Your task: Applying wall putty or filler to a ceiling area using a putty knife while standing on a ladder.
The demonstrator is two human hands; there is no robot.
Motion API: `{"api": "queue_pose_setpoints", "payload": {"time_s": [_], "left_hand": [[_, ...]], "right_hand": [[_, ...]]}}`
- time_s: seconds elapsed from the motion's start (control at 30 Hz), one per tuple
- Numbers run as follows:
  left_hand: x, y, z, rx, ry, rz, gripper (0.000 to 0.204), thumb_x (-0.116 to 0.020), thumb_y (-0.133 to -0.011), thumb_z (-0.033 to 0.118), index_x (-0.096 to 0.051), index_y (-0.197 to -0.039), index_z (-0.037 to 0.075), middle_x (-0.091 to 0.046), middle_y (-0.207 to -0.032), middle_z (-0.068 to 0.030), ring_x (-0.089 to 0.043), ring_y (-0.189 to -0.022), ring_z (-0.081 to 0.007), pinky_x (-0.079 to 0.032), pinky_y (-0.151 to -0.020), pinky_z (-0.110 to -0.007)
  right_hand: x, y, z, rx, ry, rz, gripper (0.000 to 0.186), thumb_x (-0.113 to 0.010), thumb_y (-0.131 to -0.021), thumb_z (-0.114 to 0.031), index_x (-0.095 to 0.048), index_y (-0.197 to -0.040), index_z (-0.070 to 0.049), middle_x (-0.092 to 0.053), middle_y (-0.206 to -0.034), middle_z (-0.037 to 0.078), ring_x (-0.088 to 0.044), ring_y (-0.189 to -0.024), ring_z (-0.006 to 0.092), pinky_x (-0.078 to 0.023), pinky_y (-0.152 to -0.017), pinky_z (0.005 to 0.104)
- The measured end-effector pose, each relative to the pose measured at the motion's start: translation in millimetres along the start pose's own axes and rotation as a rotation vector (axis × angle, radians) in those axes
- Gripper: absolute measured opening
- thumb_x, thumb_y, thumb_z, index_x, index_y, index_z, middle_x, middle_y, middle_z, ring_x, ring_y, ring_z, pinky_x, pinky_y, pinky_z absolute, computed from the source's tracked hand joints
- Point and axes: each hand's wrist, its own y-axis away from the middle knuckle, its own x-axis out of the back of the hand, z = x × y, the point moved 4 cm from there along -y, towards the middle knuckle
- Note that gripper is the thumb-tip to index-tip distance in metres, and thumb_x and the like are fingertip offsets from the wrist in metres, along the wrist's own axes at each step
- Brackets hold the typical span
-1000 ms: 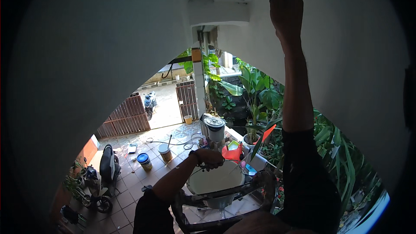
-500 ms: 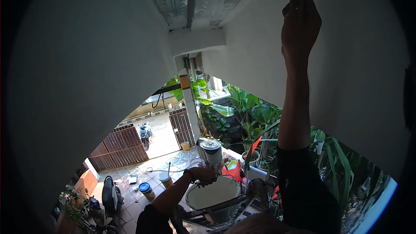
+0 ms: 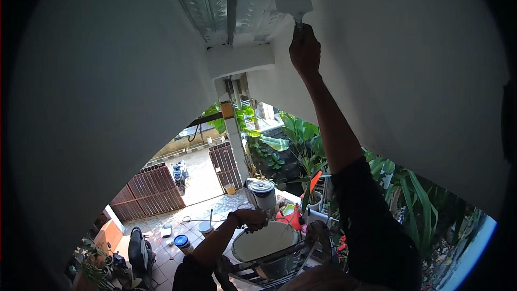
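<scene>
My right hand (image 3: 305, 51) is raised high with its fingers closed round the handle of a wide, flat paintbrush (image 3: 293, 2). The brush has a pale body and a dark band at its upper edge, and it is up by the angle between the right wall (image 3: 409, 75) and the ceiling. Low in the view, my left hand (image 3: 251, 219) grips the rim of a large bucket (image 3: 265, 242) of pale, creamy paint. Its fingertips are partly hidden. A dark slatted frame (image 3: 280, 261), perhaps a ladder top, crosses the bucket's near side.
Below stand a lidded pail (image 3: 260, 191), a red container (image 3: 291, 216), a blue-lidded can (image 3: 182, 238) and a paint tin (image 3: 205, 228). Potted plants (image 3: 301, 140) grow along the right. A parked scooter (image 3: 139, 250) is at lower left, with a brown gate (image 3: 148, 191) beyond it.
My right hand and the paintbrush have swung left and come lower, so the whole brush head now shows. My left hand has stayed at the bucket.
</scene>
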Motion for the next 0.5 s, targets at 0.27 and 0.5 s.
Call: {"api": "queue_pose_setpoints", "payload": {"time_s": [0.27,0.5], "left_hand": [[-1,0,7,-0.029,-0.143,0.08,0.017,-0.043,-0.086,0.019,-0.042,-0.07,0.014,-0.029,-0.058,0.0061,-0.029,-0.046,-0.0067,-0.028,-0.043,-0.026],[2,-2,4,-0.033,-0.126,0.066,0.014,-0.046,-0.085,0.019,-0.047,-0.073,0.011,-0.031,-0.056,0.0059,-0.03,-0.045,-0.0068,-0.028,-0.042,-0.025]], "right_hand": [[5,9,20,-0.182,0.189,-0.191,0.027,-0.043,-0.091,-0.028,-0.056,-0.092,-0.005,-0.063,-0.081,0.022,-0.06,-0.078,0.0423,-0.048,-0.07,0.0506],[96,-44,-75,-0.152,0.117,-0.158,0.035,-0.046,-0.09,-0.029,-0.063,-0.097,0.002,-0.065,-0.075,0.016,-0.063,-0.068,0.0314,-0.049,-0.066,0.0394]]}}
